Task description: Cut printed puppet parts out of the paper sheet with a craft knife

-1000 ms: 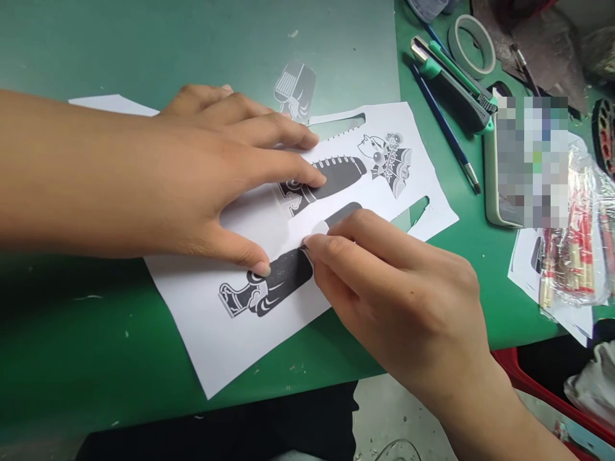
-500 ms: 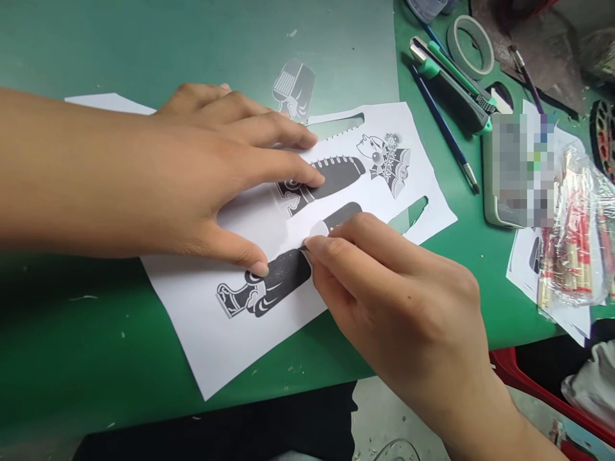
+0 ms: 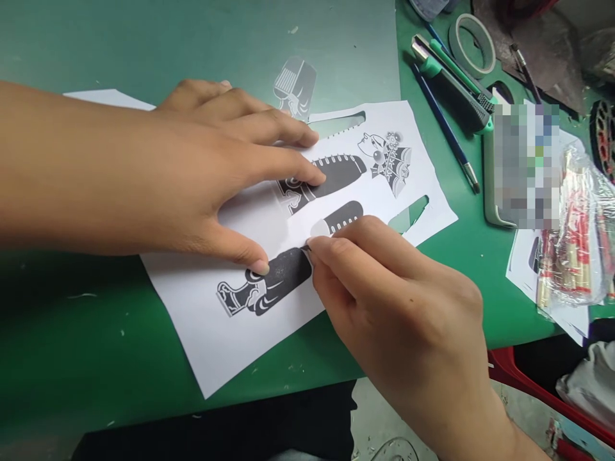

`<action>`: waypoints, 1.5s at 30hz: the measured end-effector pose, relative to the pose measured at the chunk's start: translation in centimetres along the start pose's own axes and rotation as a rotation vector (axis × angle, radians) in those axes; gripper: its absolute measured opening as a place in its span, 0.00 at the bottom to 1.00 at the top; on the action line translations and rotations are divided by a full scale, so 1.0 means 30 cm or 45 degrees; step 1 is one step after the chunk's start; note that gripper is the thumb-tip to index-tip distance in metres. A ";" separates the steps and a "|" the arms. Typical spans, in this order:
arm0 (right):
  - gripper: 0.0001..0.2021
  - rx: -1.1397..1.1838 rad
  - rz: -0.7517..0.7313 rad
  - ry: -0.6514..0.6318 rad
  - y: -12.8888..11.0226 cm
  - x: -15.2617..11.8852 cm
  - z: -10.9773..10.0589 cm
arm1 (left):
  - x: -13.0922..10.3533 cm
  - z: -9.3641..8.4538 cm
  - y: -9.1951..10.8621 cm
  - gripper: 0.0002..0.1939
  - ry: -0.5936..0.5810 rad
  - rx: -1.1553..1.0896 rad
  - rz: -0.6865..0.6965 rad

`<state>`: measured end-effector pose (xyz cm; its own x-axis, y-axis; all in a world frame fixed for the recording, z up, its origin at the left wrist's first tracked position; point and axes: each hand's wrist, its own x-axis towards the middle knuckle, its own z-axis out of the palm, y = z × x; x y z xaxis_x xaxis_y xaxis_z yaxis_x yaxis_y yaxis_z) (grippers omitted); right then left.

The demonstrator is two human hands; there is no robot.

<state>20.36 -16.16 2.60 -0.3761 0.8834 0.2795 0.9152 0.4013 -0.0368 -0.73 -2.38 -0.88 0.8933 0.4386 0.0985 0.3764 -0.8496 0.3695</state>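
Observation:
A white paper sheet (image 3: 192,333) printed with black-and-white figure pieces lies on the green table. My left hand (image 3: 225,147) is spread flat over the sheet, fingers apart, with its thumb by a printed dark sleeve-like piece (image 3: 283,275) and its index fingertip on another dark printed piece (image 3: 343,176). My right hand (image 3: 398,288) is closed in a pinch at the upper edge of the sleeve-like piece. Only a small dark tip shows at its fingertips; what it holds is hidden. Cut-out openings in the sheet let the green show through.
A loose printed cut-out (image 3: 300,80) lies beyond my left hand. To the right are a green-and-black utility knife (image 3: 454,89), a blue paintbrush (image 3: 446,131), a tape roll (image 3: 473,45), a blurred-out device (image 3: 490,192) and a clear bag of red-and-gold sticks (image 3: 579,250).
My right hand has shifted very slightly right, and more of the small dark striped printed piece above its fingers shows. The left hand stays in place on the paper.

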 end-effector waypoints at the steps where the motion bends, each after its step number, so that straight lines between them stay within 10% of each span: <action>1: 0.10 -0.007 0.006 0.006 -0.004 0.000 0.001 | 0.000 0.000 -0.001 0.41 -0.001 0.002 -0.004; 45: 0.11 -0.188 0.243 0.090 -0.103 -0.006 -0.005 | 0.008 0.011 -0.014 0.40 0.020 -0.026 -0.066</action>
<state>17.62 -17.59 2.81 -0.1885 0.9185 0.3477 0.9818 0.1850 0.0435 -0.58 -2.02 -1.31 0.8687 0.4865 0.0930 0.4169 -0.8195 0.3932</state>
